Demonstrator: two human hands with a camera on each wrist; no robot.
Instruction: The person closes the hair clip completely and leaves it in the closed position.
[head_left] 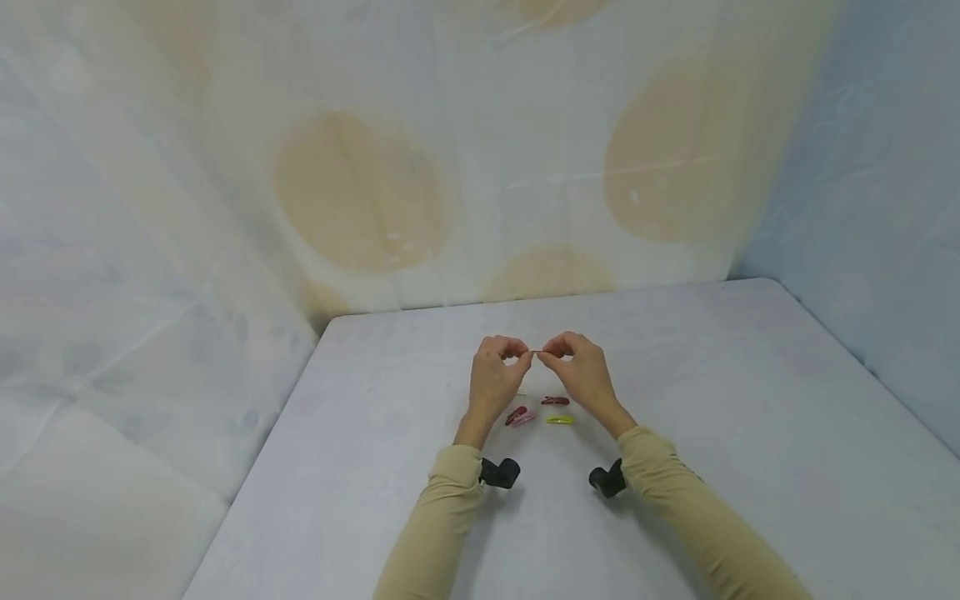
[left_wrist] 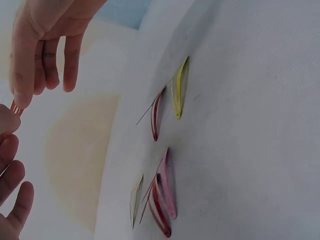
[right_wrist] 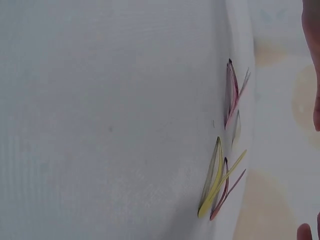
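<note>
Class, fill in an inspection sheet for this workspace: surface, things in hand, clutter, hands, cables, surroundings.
Surface: pale table, bare around the clips.
Things in hand: thin orange clip, pinched at both ends above the table.
Clutter: yellow clip, dark red clip, red clip, pink clip and a pale clip, all sprung open.
Hands: left hand and right hand each pinch the orange clip.
Cables: nothing seen.
Surroundings: draped cloth backdrop with beige circles.

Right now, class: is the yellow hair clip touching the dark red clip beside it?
Cannot tell. In the left wrist view the yellow hair clip and dark red clip lie close; any contact is unclear.
</note>
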